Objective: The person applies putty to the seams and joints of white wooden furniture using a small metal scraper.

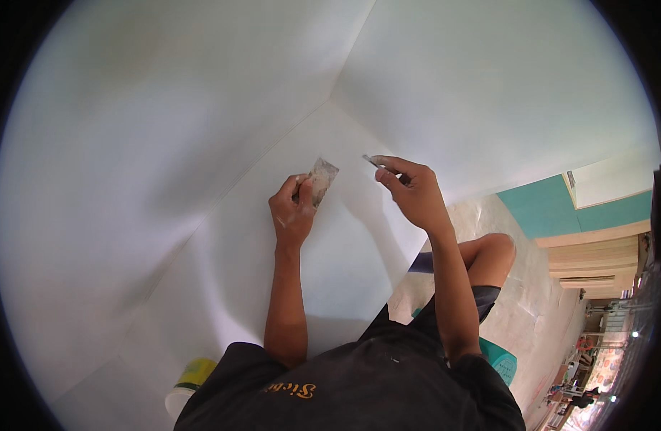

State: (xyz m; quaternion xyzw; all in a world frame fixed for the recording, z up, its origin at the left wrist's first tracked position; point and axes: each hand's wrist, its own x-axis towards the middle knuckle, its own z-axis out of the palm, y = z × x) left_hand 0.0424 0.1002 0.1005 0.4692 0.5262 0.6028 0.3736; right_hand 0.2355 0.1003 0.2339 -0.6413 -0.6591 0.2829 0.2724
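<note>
From where I watch, my left hand has its fingers curled and pressed together around the handle of a putty scraper, thumb laid along its near face; the blade, crusted with pale dried filler, sticks out of the fist toward about one o'clock, its long axis tilted up and to the right, its far edge close to the white board or touching it, I cannot tell which. My right hand sits near, at roughly three o'clock from the left fist and a little higher, and its fingertips are pinched on a thin dark tool, maybe a narrow blade or a nail, too small to name for sure; its free end points toward ten o'clock, back at the scraper's tip. So the two tools aim at each other across a short gap, the scraper's blade lying at nine o'clock from the pinching fingers, and the right hand is the nearer one to that blade edge. Beyond the hands the white board runs out toward a seam at twelve o'clock where the wall panels meet. Down at seven o'clock a tub with a yellow-green label stands beside my shirt, well apart from both hands, and a teal lid or basin shows at five o'clock by my bent knee.
</note>
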